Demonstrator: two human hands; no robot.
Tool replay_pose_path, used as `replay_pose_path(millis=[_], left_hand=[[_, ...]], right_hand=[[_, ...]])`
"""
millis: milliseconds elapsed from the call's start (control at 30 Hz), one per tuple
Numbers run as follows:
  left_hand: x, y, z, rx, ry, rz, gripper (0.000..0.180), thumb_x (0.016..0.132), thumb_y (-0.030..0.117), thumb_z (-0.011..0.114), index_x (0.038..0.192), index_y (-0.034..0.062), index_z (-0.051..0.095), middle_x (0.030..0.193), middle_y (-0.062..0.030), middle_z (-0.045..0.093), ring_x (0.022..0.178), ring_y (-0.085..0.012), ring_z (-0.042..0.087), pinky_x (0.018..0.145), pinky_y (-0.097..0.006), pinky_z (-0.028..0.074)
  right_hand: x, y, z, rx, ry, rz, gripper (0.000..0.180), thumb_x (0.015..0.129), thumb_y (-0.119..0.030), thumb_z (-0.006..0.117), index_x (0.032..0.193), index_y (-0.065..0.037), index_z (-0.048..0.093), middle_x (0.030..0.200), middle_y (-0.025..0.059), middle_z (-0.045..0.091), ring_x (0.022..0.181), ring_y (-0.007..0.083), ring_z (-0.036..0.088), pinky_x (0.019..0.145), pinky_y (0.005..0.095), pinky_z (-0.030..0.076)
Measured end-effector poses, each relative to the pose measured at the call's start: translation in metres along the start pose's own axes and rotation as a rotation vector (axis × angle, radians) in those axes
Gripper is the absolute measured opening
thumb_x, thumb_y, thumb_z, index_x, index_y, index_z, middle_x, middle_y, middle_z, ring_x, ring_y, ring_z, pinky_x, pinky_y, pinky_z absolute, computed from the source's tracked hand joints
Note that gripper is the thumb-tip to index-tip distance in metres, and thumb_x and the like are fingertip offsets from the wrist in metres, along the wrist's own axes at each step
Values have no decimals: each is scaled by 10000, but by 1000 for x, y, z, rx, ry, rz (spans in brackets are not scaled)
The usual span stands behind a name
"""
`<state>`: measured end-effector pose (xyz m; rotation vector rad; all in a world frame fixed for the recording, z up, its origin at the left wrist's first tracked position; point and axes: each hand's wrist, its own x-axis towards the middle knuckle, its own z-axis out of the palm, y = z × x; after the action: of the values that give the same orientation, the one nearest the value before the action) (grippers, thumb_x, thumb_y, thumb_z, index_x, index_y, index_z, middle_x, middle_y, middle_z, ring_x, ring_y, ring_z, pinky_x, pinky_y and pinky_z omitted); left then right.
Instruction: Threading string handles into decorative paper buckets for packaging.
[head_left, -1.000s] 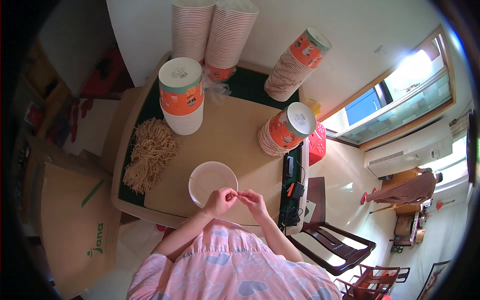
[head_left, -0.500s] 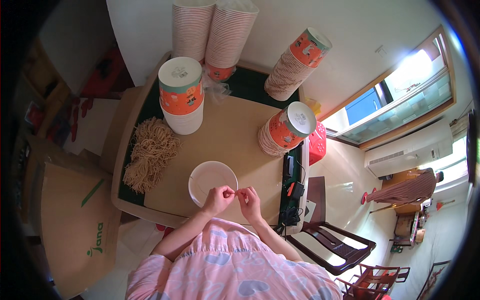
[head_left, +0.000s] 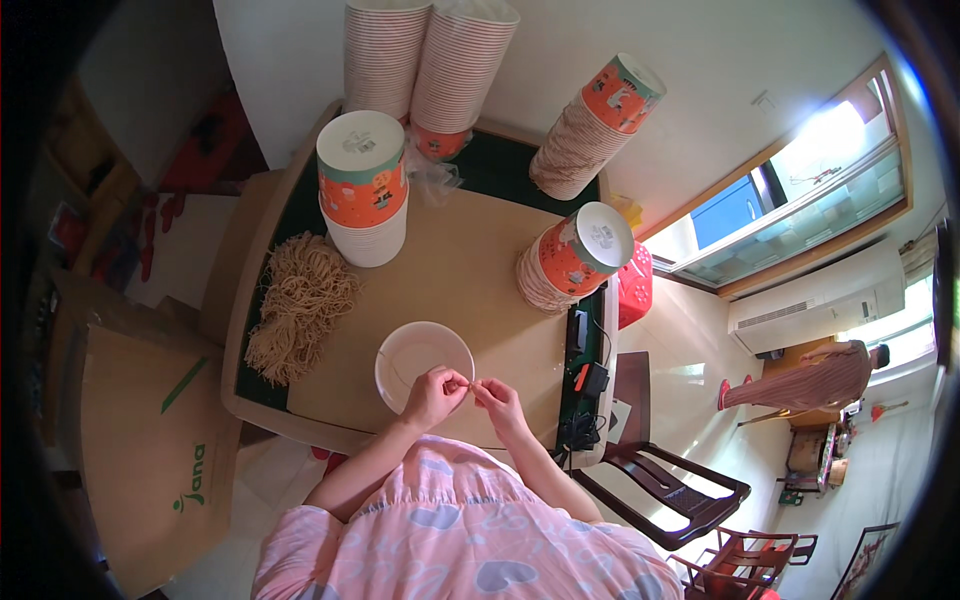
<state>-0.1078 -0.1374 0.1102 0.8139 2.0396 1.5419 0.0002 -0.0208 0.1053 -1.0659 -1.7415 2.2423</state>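
Note:
My left hand and my right hand meet at the near rim of a white paper bowl on the tan table top. Their fingertips pinch a thin string, pale and short, that runs between them. A fine thread also hangs down inside the bowl. Left of the bowl lies a long bundle of tan strings. My pink patterned sleeves come in from the lower edge.
Stacks of orange-and-white paper cups stand around the table: one upright, one leaning at the right, taller ones at the back. A black device with cables sits at the right edge. A cardboard box stands left, a dark chair right.
My right hand has drawn slightly away from the left along the string, then settled close again. The bowl and stacks have stayed put.

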Motion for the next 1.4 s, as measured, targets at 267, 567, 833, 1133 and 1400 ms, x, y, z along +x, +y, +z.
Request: replay_pose_path(millis=[267, 567, 833, 1133, 1400], left_hand=[[-4, 5, -1, 51, -21, -16, 103, 744, 117, 693, 784, 26, 666, 727, -83, 608, 622, -183, 613, 579, -297, 497], [-7, 10, 4, 256, 66, 16, 83, 731, 120, 680, 705, 49, 646, 725, -96, 615, 639, -253, 625, 580, -354, 498], [-7, 9, 5, 180, 99, -7, 77, 701, 84, 666, 665, 39, 614, 695, -109, 601, 620, -275, 610, 561, -360, 488], [-11, 5, 3, 116, 61, 14, 89, 716, 86, 681, 680, 32, 620, 693, -93, 598, 606, -230, 607, 558, -326, 488], [-10, 4, 1, 115, 49, 13, 69, 719, 89, 687, 706, 40, 640, 700, -86, 598, 610, -220, 610, 567, -321, 490]], right_hand=[[-5, 1, 2, -66, 55, 2, 175, 882, -167, 616, 941, -3, 633, 781, -17, 588, 689, 73, 512, 637, 205, 417], [-12, -1, 3, -244, 54, -229, 143, 872, -95, 603, 977, -10, 651, 784, 12, 599, 692, 86, 523, 639, 225, 435], [-14, -8, 7, -463, 94, -378, 123, 844, -103, 639, 943, -43, 680, 771, 41, 596, 688, 96, 536, 600, 225, 437], [-5, 3, 0, -248, 76, -119, 134, 849, -103, 638, 912, 15, 639, 798, 41, 655, 708, 82, 591, 632, 219, 476], [-9, -3, 7, -221, 66, -209, 121, 848, -98, 636, 909, 5, 618, 754, -2, 617, 674, 43, 540, 601, 177, 428]])
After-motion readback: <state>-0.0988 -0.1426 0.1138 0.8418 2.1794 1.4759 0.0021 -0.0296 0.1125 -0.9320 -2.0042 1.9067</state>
